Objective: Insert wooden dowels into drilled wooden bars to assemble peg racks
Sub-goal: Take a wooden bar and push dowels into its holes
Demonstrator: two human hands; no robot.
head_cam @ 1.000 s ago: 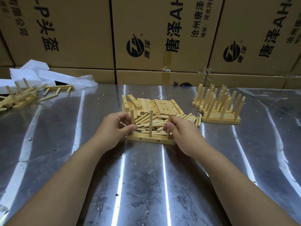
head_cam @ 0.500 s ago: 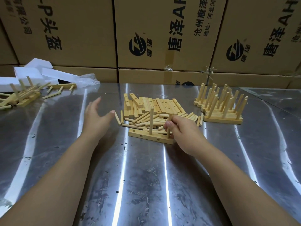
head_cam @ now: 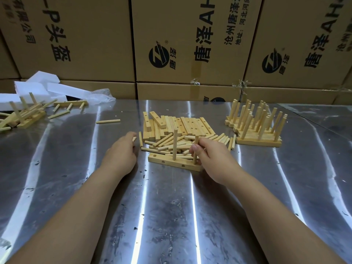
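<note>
Stacked cartons [head_cam: 190, 44] walled off the back of the steel worktop [head_cam: 171, 216]. The bar [head_cam: 177, 165] you were filling lay flat near its middle, close in front of you. Your right hand [head_cam: 213, 159] pinched the end dowel [head_cam: 196, 147] standing at the bar's right end, with thumb and fingers closed round it. The middle dowel [head_cam: 174, 143] stood upright on its own beside it. Your left hand [head_cam: 122, 151], just left of the bar, had its fingers curled over a loose dowel [head_cam: 134, 138] whose tip showed past them. The empty hole [head_cam: 154, 155] at the bar's left end had nothing in it yet.

Nothing I could see pinned the bar itself down. On that slick steel, a push on the end dowel that was even slightly off vertical could have skidded the bar or rocked it onto an edge. I couldn't tell how deep that dowel sat; left shallow, it would likely have leaned or dropped out later.

The dowel pile [head_cam: 167, 143] lay right behind the bar, some pieces touching it. Drawing one out carelessly could have rolled others under the bar and lifted it off level. Bringing the loose dowel in at a slant risked jamming it at the hole's mouth. The finished racks [head_cam: 257, 128] stood well right of the bar, safe unless your right elbow swung wide.
</note>
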